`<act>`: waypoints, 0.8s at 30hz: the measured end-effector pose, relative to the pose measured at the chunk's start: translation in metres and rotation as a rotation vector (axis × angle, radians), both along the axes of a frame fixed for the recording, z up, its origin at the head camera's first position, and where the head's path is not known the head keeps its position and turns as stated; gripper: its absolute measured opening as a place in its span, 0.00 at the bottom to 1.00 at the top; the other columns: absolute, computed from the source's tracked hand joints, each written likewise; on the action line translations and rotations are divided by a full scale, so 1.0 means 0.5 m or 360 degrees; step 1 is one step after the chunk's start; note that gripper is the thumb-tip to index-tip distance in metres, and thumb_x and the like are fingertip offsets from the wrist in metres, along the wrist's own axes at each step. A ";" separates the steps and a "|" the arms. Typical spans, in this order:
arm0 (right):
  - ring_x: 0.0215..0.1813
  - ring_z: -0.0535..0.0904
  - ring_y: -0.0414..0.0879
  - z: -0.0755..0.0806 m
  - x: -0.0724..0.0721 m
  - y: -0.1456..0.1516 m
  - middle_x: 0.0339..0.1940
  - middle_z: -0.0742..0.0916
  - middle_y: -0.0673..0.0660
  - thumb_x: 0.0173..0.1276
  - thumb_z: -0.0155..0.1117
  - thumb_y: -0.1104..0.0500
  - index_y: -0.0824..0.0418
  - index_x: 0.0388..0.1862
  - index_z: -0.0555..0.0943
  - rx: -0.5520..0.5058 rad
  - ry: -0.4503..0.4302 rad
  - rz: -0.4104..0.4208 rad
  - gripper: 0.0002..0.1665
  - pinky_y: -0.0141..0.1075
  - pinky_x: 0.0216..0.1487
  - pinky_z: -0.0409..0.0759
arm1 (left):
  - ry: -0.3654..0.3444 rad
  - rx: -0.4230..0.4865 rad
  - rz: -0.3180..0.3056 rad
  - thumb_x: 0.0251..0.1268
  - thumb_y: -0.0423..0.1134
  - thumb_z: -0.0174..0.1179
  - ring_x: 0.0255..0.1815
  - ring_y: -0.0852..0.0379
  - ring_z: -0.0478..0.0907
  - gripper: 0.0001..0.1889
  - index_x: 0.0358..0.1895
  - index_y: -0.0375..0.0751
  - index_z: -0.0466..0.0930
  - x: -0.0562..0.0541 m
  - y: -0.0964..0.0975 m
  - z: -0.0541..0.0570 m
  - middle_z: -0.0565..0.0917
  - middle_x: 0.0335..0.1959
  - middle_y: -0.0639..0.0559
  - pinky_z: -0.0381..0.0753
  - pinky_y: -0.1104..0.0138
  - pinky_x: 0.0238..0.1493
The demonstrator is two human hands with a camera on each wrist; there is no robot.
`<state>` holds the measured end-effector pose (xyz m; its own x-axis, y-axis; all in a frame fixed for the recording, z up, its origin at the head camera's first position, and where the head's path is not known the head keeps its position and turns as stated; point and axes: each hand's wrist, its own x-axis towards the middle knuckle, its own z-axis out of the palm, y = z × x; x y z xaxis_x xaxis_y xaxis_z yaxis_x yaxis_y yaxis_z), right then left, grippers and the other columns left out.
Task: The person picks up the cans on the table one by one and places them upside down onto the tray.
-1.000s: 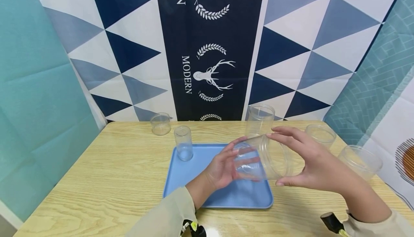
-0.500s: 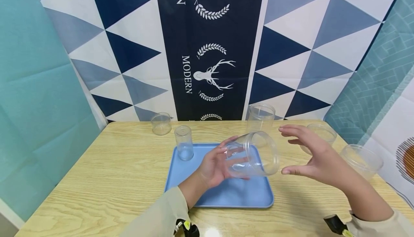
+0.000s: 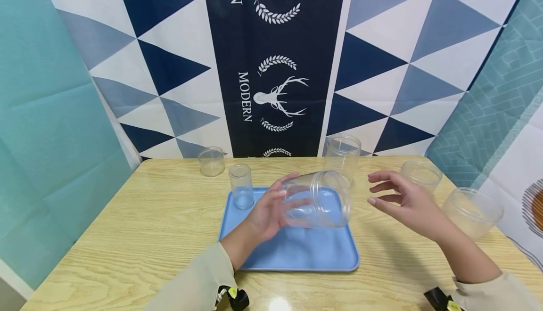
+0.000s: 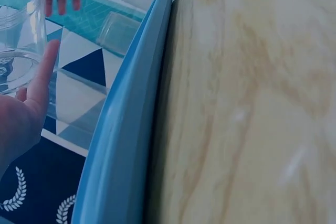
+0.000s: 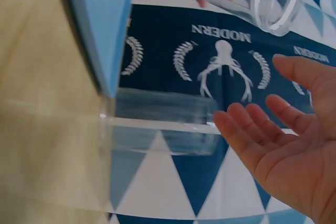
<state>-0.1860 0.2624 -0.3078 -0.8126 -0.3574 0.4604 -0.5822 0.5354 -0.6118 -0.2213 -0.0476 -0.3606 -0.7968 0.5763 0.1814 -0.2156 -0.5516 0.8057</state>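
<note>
In the head view my left hand (image 3: 265, 214) grips the base end of a large clear jar (image 3: 318, 200). The jar lies tilted on its side in the air over the blue tray (image 3: 305, 257), its ringed mouth facing right. Through the clear wall some of the left fingers show. My right hand (image 3: 409, 202) hovers to the right of the mouth, apart from it, fingers loosely bent around nothing. In the right wrist view that hand (image 5: 289, 150) has its palm and fingers bare. A slim clear jar (image 3: 242, 186) stands on the tray's back left corner.
On the wooden table (image 3: 140, 235), a short clear jar (image 3: 212, 162) stands at the back left. Behind the tray is a tall clear jar (image 3: 342, 155). Two wide, low clear jars, one farther back (image 3: 422, 174) and one nearer (image 3: 473, 212), stand beyond the right hand.
My left hand has carried the large jar leftward over the tray. The right hand, earlier spread at the jar's mouth, is now apart from it with fingers and thumb closer together.
</note>
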 end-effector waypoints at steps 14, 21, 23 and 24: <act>0.40 0.80 0.43 -0.052 -0.011 -0.017 0.46 0.81 0.61 0.64 0.69 0.59 0.66 0.56 0.76 0.0195 -0.0419 -0.0074 0.23 0.35 0.36 0.82 | 0.0145 -0.0281 0.0274 0.65 0.34 0.50 0.62 0.40 0.70 0.29 0.71 0.46 0.63 0.009 -0.039 0.019 0.66 0.66 0.39 0.81 0.42 0.41; 0.37 0.80 0.41 -0.064 -0.011 -0.023 0.43 0.82 0.59 0.63 0.71 0.57 0.67 0.53 0.78 0.0286 -0.0462 -0.0051 0.23 0.33 0.35 0.82 | 0.0229 -0.0550 0.0439 0.64 0.36 0.56 0.63 0.40 0.69 0.30 0.71 0.49 0.65 0.018 -0.058 0.032 0.64 0.69 0.38 0.84 0.47 0.37; 0.37 0.80 0.41 -0.069 -0.012 -0.026 0.42 0.83 0.58 0.63 0.71 0.58 0.67 0.52 0.78 0.0310 -0.0475 -0.0060 0.22 0.33 0.34 0.81 | 0.0249 -0.0604 0.0477 0.64 0.37 0.58 0.62 0.39 0.69 0.30 0.71 0.49 0.66 0.018 -0.063 0.036 0.64 0.69 0.38 0.84 0.48 0.36; 0.37 0.80 0.42 -0.072 -0.012 -0.027 0.42 0.83 0.58 0.62 0.71 0.58 0.68 0.52 0.78 0.0315 -0.0488 -0.0059 0.22 0.33 0.33 0.81 | 0.0260 -0.0633 0.0496 0.64 0.37 0.59 0.61 0.40 0.69 0.30 0.71 0.49 0.66 0.018 -0.065 0.038 0.63 0.69 0.38 0.85 0.48 0.35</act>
<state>-0.1921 0.2489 -0.3438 -0.9162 -0.3828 0.1184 -0.3658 0.6784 -0.6372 -0.2121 -0.0803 -0.3415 -0.9210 0.3663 0.1328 0.0555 -0.2142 0.9752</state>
